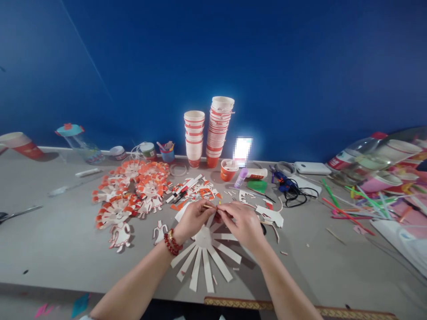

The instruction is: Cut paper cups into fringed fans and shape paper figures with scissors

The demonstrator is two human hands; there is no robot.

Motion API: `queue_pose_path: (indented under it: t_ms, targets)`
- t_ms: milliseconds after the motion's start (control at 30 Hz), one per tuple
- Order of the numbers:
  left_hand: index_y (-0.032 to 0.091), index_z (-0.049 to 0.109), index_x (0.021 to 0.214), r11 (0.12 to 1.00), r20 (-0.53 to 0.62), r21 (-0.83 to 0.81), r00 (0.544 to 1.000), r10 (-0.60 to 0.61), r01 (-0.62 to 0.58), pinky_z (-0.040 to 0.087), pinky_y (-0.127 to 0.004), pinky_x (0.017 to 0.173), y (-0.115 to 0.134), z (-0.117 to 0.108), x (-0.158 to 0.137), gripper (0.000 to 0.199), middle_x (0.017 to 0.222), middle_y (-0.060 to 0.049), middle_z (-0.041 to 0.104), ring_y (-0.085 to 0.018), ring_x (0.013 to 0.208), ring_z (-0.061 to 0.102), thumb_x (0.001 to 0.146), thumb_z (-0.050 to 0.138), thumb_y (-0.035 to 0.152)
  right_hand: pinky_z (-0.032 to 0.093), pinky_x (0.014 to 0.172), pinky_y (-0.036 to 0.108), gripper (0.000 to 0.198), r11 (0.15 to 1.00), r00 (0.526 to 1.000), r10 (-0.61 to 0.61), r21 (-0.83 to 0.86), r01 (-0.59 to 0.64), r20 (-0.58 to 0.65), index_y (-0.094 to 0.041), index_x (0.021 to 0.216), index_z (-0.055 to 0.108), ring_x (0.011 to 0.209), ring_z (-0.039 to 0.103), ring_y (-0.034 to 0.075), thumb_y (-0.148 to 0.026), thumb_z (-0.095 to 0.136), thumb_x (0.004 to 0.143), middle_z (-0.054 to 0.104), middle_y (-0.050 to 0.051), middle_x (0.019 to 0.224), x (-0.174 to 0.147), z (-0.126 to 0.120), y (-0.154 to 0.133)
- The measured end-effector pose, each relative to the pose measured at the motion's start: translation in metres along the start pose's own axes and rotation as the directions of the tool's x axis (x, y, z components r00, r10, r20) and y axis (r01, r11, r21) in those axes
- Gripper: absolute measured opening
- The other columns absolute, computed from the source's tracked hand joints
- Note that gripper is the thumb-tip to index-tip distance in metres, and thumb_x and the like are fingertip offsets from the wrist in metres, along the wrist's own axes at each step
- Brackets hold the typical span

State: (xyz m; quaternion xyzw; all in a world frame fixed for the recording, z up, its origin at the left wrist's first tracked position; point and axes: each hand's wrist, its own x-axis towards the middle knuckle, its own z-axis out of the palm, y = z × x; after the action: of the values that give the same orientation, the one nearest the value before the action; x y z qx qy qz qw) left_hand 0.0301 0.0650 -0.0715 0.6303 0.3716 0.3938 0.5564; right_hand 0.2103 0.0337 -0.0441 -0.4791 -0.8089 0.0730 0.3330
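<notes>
A cut-open paper cup (203, 238) lies before me, its white strips fanned out around the round base. Above its far side, my left hand (195, 218) and my right hand (243, 224) meet with fingertips pinched together. They close on the far end of one strip of the cup; a thin brownish edge shows between the fingers, and the rest of the grip is hidden. Left of my wrist lies a small white paper dress cutout (160, 232). Farther left, another dress cutout (120, 236) touches a pile of orange-and-white paper figures (133, 186).
Two tall stacks of paper cups (194, 138) stand by the blue wall. Paper scraps (203, 191), a purple glue stick (240, 178) and a blue glue gun (282, 181) with a black cord lie beyond my hands. Scissors (20, 214) sit far left; bottles and colored straws (348, 216) crowd the right.
</notes>
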Motion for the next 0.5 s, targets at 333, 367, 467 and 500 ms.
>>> queue_pose_path:
  t_ms: [333,367,467,500]
  targets:
    - [0.017,0.063,0.083,0.996,0.002,0.086,0.999,0.040,-0.040,0.037,-0.023,0.055,0.0022,0.0013,-0.0025,0.018,0.065,0.000,0.060,-0.012,0.056,0.049,0.089,0.056,0.033,0.042,0.065,0.028,0.013,0.999,0.998,0.046,-0.023,-0.045,0.037,-0.023,0.086,0.065,0.070,0.061,0.019,-0.018,0.054,0.092,0.066,0.002,0.070,-0.0008,-0.0028,-0.0032]
    - [0.017,0.063,0.083,0.995,-0.008,0.096,0.999,0.036,-0.035,0.036,-0.023,0.055,0.0031,0.0014,-0.0024,0.018,0.064,0.001,0.060,-0.012,0.056,0.048,0.089,0.056,0.033,0.042,0.065,0.028,0.013,0.999,0.999,0.042,-0.031,-0.041,0.032,-0.023,0.087,0.065,0.070,0.061,0.019,-0.018,0.054,0.091,0.066,0.002,0.071,-0.0009,-0.0026,-0.0032]
    - [0.017,0.066,0.080,0.991,-0.042,0.130,0.998,0.047,-0.041,0.039,-0.024,0.061,0.0058,-0.0003,-0.0014,0.018,0.071,-0.002,0.062,-0.014,0.064,0.053,0.086,0.061,0.033,0.043,0.066,0.029,0.012,0.999,0.999,0.023,-0.035,-0.022,0.026,-0.022,0.089,0.064,0.073,0.061,0.020,-0.017,0.053,0.091,0.067,0.003,0.074,-0.0010,-0.0017,-0.0025]
    - [0.017,0.066,0.078,0.989,-0.048,0.141,0.997,0.055,-0.048,0.041,-0.024,0.063,0.0063,-0.0014,-0.0010,0.018,0.072,-0.002,0.063,-0.015,0.067,0.054,0.084,0.062,0.033,0.043,0.067,0.029,0.013,0.999,1.000,0.011,-0.032,-0.010,0.027,-0.022,0.089,0.064,0.073,0.061,0.020,-0.016,0.053,0.090,0.067,0.003,0.074,-0.0008,-0.0014,-0.0020]
